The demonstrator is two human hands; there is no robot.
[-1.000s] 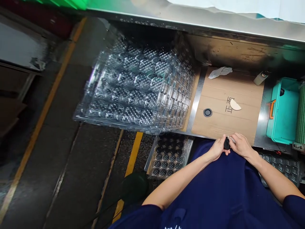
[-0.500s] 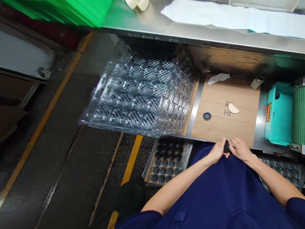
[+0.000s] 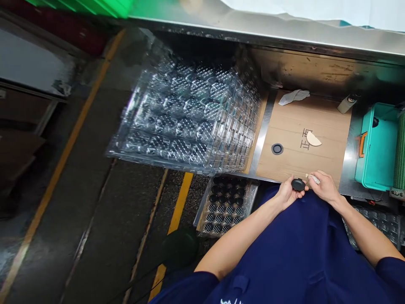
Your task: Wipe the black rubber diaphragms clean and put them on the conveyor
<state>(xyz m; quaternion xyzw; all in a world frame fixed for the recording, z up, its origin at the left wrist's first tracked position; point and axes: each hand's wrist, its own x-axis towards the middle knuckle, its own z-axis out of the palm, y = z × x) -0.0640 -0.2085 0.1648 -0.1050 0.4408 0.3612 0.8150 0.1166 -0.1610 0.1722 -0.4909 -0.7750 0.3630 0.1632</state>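
Observation:
My left hand (image 3: 285, 194) holds a round black case (image 3: 298, 184), its flat face turned up, over the front edge of the bench. Just to its right, my right hand (image 3: 328, 188) is closed around a small whitish piece (image 3: 314, 179), perhaps a wad of cloth, with its pale tip pointing towards the case. The tip and the case are apart. Beyond the hands, a cardboard sheet (image 3: 284, 126) bears a dark grey ring-shaped disc (image 3: 277, 148) and a cream half-moon piece (image 3: 313, 139).
Left of the cardboard rises a tall stack of clear plastic trays (image 3: 190, 122). Below it stands a tray of round black pieces (image 3: 226, 202). A white cloth (image 3: 294, 97) and a bottle (image 3: 346, 104) lie at the back. A teal bin (image 3: 367, 169) stands right, under a metal shelf (image 3: 284, 31).
The black case has turned from edge-on to face up in my left hand. My right hand has drawn away to the right with the whitish piece. The view has shifted slightly.

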